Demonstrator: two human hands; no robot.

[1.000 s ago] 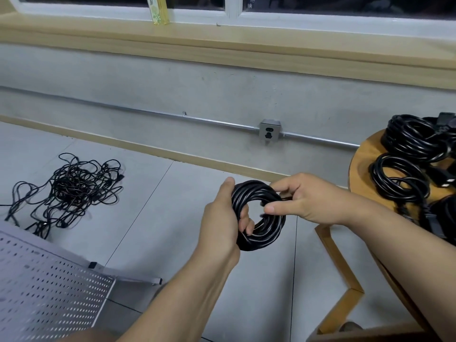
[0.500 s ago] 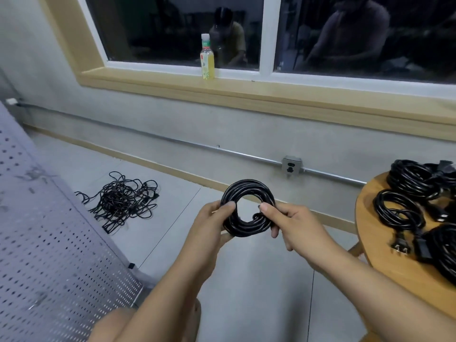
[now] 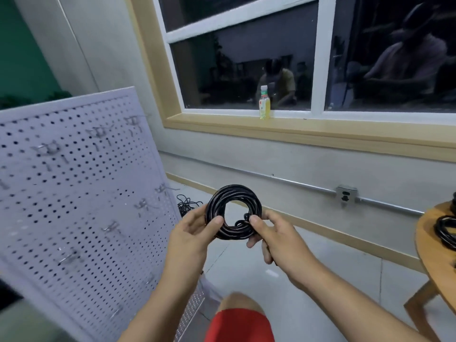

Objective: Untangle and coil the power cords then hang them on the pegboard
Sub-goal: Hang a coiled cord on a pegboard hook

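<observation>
One coiled power cord (image 3: pixel 234 192), its ring facing the camera, is pinched at either side by the left hand (image 3: pixel 192 235) and right hand (image 3: pixel 276 238), beside one pegboard (image 3: pixel 74 193).

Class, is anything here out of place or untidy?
A tangled heap of black cords lies on the floor beyond the pegboard, partly hidden. The coil held by the left hand and right hand looks neat.

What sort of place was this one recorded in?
Likely a workshop or storeroom: a pegboard stands on the tiled floor, exposed conduit feeds a wall socket, and coiled cords lie on a wooden table.
</observation>
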